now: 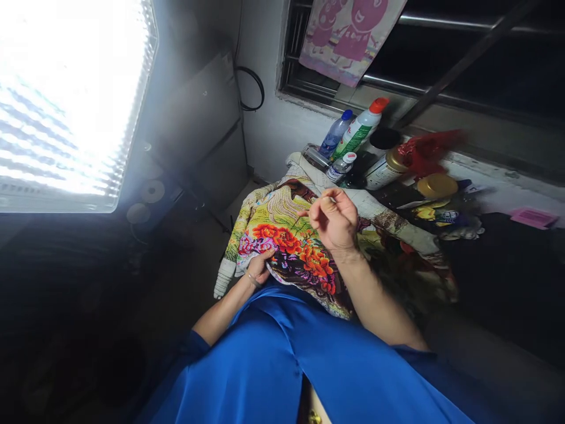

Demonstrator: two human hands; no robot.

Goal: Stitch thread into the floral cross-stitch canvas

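The flowered cloth (293,241) lay in front of the person's blue shirt (247,371), its far side reaching toward a group of bottles. The left hand (259,268) gripped the cloth's near edge, the thumb on top. The right hand (336,219) was raised over the cloth, its grip closed with thumb and forefinger pinched together; whether anything thin sat between them could not be told.

Beyond the cloth stood a blue-capped bottle (336,134), a red-capped bottle (362,131) just beside it, and a small bottle (341,168) nearer. To their right were a blurred red bag (432,152) and a gold lid (438,186). A pink picture sheet (351,44) hung at the window, and a lamp (66,106) glared at upper left.
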